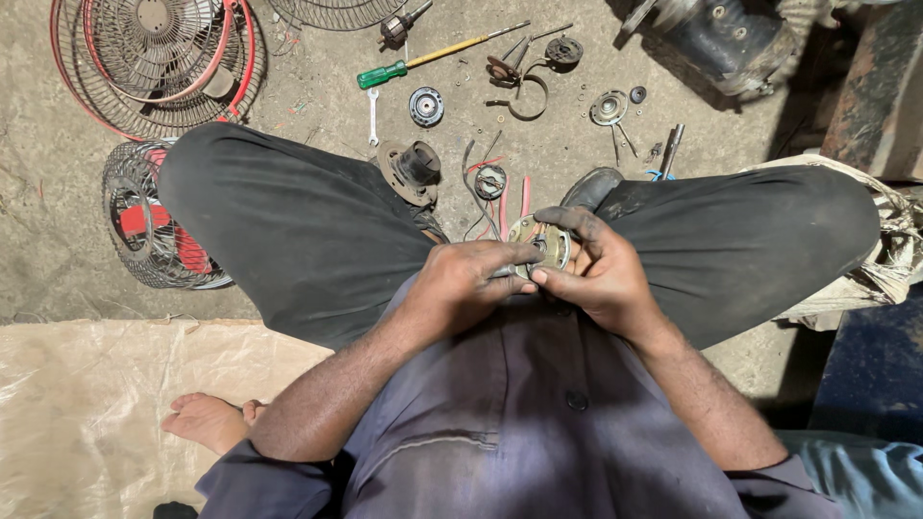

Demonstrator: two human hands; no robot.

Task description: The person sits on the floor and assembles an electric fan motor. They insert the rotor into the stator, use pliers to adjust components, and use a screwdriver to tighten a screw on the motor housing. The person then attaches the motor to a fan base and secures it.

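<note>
Floor (317, 91): rough grey concrete, dusty, strewn with loose parts well apart from the lap.
Sacking (87, 404): pale woven plastic sheet, creased, spread at lower left under a bare foot.
Fan guards (154, 58): round wire cages, rusty grey with red rims; another on its side (144, 226) with red blades inside, beside the left knee.
Progress: judged mid-way through the strip-down; guards off, motor pieces scattered, one piece in hand, nothing visibly put back together.
Motor housing (413, 168): dark round casting with a flange, lying on the floor just beyond the legs.
Screwdriver (423, 60): long shaft, green and yellow handle, untouched near the top.
Spanner (373, 115): small, bright steel, flat beside a round bearing cap (426, 106).
Motor end plate (548, 245): round brassy-grey metal disc with a central hole, greasy, held above the lap between the knees.
Left hand (466, 284): clenched, fingertips pressed to the plate's near edge; whether a small tool is pinched there cannot be told.
Right hand (591, 274): grasping the plate, blackened fingers hooked over its rim, thumb beneath.
</note>
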